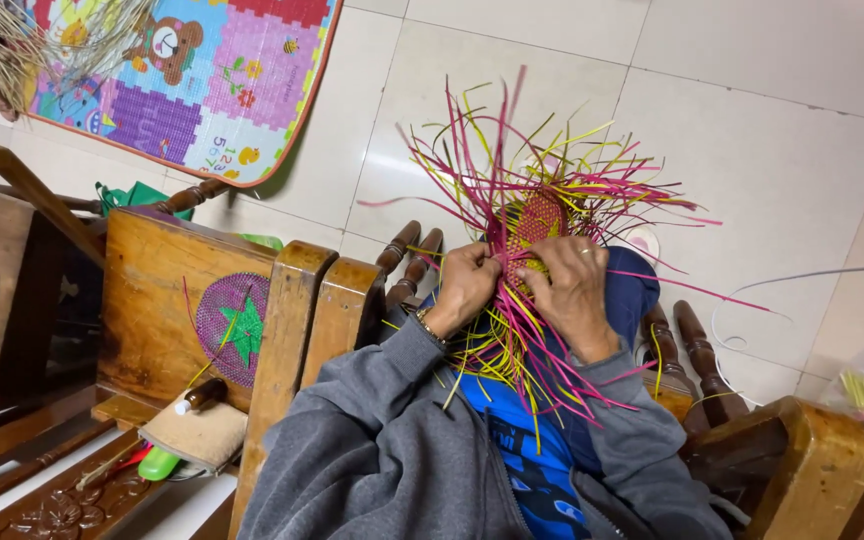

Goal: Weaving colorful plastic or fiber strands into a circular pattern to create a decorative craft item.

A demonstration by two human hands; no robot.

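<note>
A half-woven piece [537, 220] of pink, yellow and green strips rests on my lap, its loose ends fanning out in all directions. My left hand [464, 285] pinches strips at its lower left edge. My right hand [574, 288], with a ring on one finger, grips strips just to the right of it. Both hands touch the weave and almost meet at its middle. I wear a grey jacket [372, 450] over blue clothing.
A finished round purple mat with a green star [234, 328] leans on the wooden chair [152, 290] at left. A small cloth pad, a marker and a green tool lie below it. A colourful play mat [192, 80] covers the tiled floor.
</note>
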